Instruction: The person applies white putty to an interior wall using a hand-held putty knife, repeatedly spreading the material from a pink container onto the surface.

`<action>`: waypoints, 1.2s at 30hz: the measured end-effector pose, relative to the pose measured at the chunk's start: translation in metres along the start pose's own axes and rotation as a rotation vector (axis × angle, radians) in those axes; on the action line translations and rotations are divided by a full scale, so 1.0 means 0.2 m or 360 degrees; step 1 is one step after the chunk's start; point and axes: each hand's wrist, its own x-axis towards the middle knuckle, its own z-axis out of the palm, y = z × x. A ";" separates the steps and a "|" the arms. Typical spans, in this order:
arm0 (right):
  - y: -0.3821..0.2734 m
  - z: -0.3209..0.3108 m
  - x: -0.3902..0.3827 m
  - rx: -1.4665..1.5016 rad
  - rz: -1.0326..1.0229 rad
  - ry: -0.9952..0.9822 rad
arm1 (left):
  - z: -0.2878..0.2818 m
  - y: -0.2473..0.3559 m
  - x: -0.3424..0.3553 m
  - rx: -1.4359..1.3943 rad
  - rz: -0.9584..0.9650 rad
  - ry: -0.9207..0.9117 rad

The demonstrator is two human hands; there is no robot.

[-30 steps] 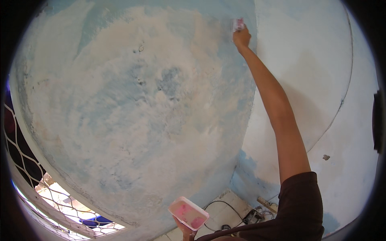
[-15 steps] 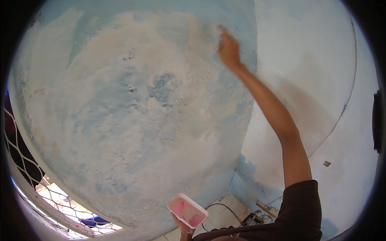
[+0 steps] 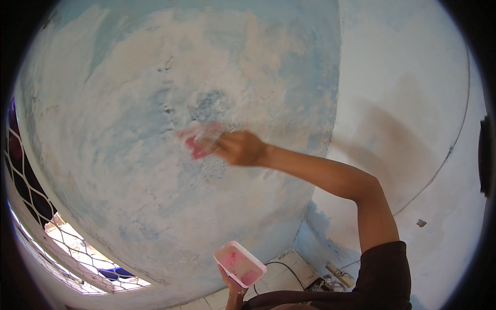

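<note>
My right hand is closed around a pinkish-red flat scraper, smeared by motion, at the middle of the patchy blue and off-white wall. Whether the blade touches the wall, I cannot tell. Lower down, my left hand grips the side of a small rectangular pink-white tub. The tub is tilted so its inside shows, with a pale paste and pink patches in it. My left fingers are partly hidden behind the tub.
At lower left is a window with a white metal grille. A white side wall meets the patchy wall at a corner on the right, with a thin cable along it. Tiled floor, a black cord and wooden pieces lie below.
My right hand has swept down and left from the upper right of the patchy wall to its middle, the elbow bending more. My left hand still holds the tub in nearly the same place.
</note>
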 end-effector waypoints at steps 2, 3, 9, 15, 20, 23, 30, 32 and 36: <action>0.33 -0.10 -0.07 -0.0356 0.0240 0.0154 | -0.01 -0.02 0.00 -0.0034 0.0034 -0.0048; 0.50 -0.18 -0.04 -0.0415 0.0443 0.0300 | -0.04 -0.02 -0.01 -0.0048 0.0067 -0.0055; 1.02 -0.34 0.05 -0.0709 0.0903 0.0369 | -0.13 0.08 -0.07 -0.0135 0.0104 0.0031; 0.39 -0.03 0.05 -0.0619 0.0399 -0.0146 | -0.19 0.19 -0.09 -0.0226 0.0047 -0.0068; 0.52 -0.29 -0.03 -0.0673 0.0336 0.0049 | -0.09 0.28 -0.16 -0.0007 0.0160 -0.0013; 0.79 -0.48 0.13 -0.0715 0.0956 0.0513 | -0.12 0.33 -0.20 -0.0035 0.0067 -0.0077; 0.80 -0.33 -0.06 -0.0601 0.1234 0.0055 | -0.23 0.41 -0.27 0.0000 -0.0014 -0.0084; 0.53 -0.21 -0.13 -0.0463 0.1101 0.0003 | -0.30 0.43 -0.28 0.0035 0.0001 -0.0071; -0.04 -0.21 -0.25 -0.0200 0.1117 -0.0418 | -0.30 0.46 -0.33 0.0026 -0.0181 -0.0193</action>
